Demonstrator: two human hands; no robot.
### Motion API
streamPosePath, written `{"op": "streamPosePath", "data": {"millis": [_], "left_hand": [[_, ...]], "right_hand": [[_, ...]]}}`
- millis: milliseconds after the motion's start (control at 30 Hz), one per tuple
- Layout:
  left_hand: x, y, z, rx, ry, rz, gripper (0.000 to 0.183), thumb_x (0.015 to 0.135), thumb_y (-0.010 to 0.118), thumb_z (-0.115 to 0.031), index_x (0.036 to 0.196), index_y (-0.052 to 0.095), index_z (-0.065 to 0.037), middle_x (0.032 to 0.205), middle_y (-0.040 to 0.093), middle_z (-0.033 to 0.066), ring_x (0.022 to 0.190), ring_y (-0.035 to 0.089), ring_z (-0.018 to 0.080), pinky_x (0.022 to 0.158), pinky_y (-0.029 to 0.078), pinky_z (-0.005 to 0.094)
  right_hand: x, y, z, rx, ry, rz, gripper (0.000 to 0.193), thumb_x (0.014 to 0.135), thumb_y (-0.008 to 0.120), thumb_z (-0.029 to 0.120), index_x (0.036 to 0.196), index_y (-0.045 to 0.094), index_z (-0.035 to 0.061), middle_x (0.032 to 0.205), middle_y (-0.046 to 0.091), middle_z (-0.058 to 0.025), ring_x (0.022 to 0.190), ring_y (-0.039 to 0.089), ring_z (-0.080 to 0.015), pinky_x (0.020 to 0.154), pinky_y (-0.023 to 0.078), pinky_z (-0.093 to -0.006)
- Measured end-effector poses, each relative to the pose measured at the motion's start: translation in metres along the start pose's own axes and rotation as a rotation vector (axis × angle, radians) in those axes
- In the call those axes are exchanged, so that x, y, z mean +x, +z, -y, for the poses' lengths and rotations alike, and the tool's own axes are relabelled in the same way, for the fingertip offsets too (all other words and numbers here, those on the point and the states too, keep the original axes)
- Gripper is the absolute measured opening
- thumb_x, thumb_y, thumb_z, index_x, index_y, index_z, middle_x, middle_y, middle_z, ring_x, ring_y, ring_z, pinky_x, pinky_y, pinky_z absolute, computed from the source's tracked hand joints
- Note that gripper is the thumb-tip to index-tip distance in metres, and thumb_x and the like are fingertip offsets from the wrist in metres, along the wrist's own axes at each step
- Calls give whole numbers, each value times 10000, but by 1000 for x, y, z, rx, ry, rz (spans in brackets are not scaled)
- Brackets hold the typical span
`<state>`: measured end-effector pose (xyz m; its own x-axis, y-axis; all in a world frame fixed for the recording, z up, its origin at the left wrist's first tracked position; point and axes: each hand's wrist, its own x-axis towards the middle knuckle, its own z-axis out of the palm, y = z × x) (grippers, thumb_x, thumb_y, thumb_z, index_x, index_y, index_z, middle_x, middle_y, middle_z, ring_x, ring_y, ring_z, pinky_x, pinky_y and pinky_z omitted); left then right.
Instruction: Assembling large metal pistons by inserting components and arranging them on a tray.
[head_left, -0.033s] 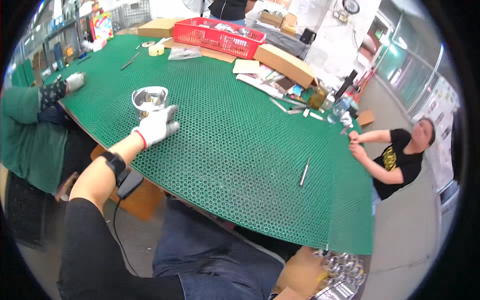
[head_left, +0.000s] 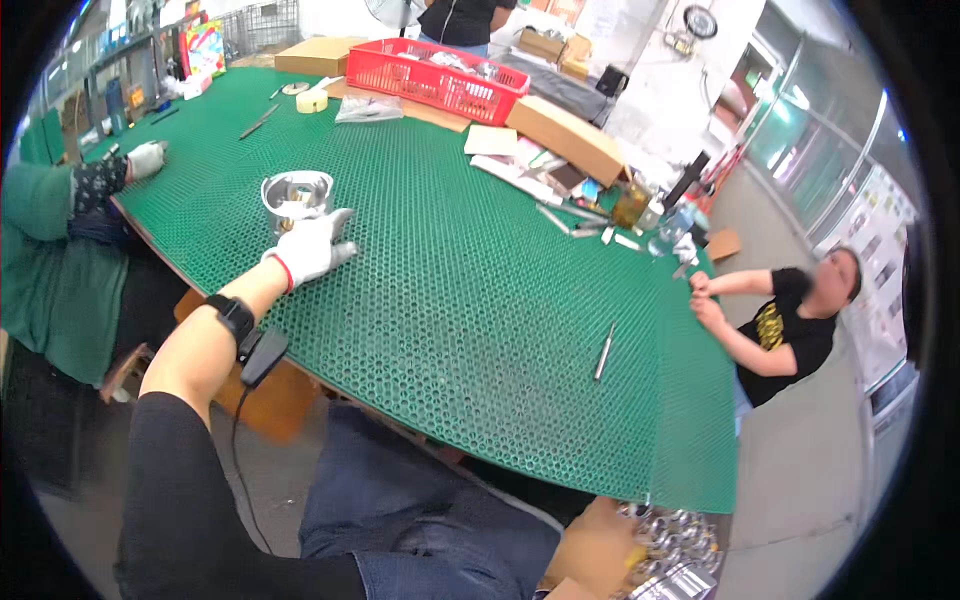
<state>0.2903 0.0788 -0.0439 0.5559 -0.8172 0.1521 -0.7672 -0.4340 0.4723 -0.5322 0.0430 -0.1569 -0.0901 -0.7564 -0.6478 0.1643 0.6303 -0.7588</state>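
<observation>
My left hand (head_left: 312, 248), in a white knit glove with grey fingertips, reaches over the green mat with its fingers apart. Just beyond it stands a shiny metal cup-shaped part (head_left: 298, 190), like an engine piston, open at the top; the hand hides its lower side. Whether they touch is unclear. At the lower edge, a blurred tan shape looks like my right hand (head_left: 598, 545), beside a heap of shiny metal parts (head_left: 680, 540) below the table edge. Its fingers cannot be made out. A slim metal rod (head_left: 605, 352) lies on the right side of the mat.
A red plastic basket (head_left: 436, 80) holds parts at the back. Near it are a long cardboard box (head_left: 566, 140), tape roll (head_left: 312, 100) and plastic bag (head_left: 369, 108). A co-worker's gloved hand (head_left: 148, 159) rests at left; another person (head_left: 795, 320) sits at right.
The fingers of my left hand have spread slightly wider. The whole view has shifted a little; the metal part and the rod keep their places on the mat.
</observation>
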Motion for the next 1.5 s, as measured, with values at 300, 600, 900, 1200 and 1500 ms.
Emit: {"op": "streamPosePath", "data": {"millis": [300, 600, 900, 1200, 1500], "left_hand": [[20, 16, 37, -6, 143, -214, 600, 857, 656, -370, 1330, 522, -28, 1389, 501, 237, 1292, 479, 392, 1086, 399, 446], [-140, -19, -50, -316, 589, 21, 534, 698, 750, -90, 1212, 616, -26, 1337, 566, 183, 1193, 571, 352, 980, 483, 425], [-175, -8, -36, -377, 305, 39, 493, 714, 749, -210, 1139, 642, 14, 1205, 641, 200, 1108, 617, 384, 949, 489, 455], [-53, 46, -193, 12, 873, -10, 486, 701, 620, -51, 1182, 569, -13, 1080, 625, 136, 1031, 625, 292, 1008, 459, 432], [-114, 87, -136, 141, 439, -362, 410, 694, 756, -129, 1057, 583, -44, 951, 648, 104, 913, 643, 318, 869, 521, 418]], "right_hand": [[-101, 222, 107, -365, -170, 442, 671, 812, 633, 35, 1429, 372, 49, 1387, 492, -150, 1229, 525, -276, 1011, 444, -369], [-94, 513, 209, -1592, -997, 435, 771, 699, 728, 223, 1414, 439, 208, 1217, 635, -179, 1139, 606, -365, 992, 476, -396], [-33, 607, 177, -1948, -1212, 743, 847, 657, 789, 335, 1413, 438, 187, 1211, 636, -195, 1103, 628, -348, 916, 525, -425], [78, 488, 223, -1753, -1103, 216, 506, 862, 637, 475, 1278, 587, 190, 1063, 671, -155, 1036, 661, -314, 915, 511, -428], [105, 451, 189, -1828, -1014, 81, 443, 897, 600, 312, 1325, 538, 218, 1173, 629, -191, 1074, 632, -381, 915, 515, -473]]}}
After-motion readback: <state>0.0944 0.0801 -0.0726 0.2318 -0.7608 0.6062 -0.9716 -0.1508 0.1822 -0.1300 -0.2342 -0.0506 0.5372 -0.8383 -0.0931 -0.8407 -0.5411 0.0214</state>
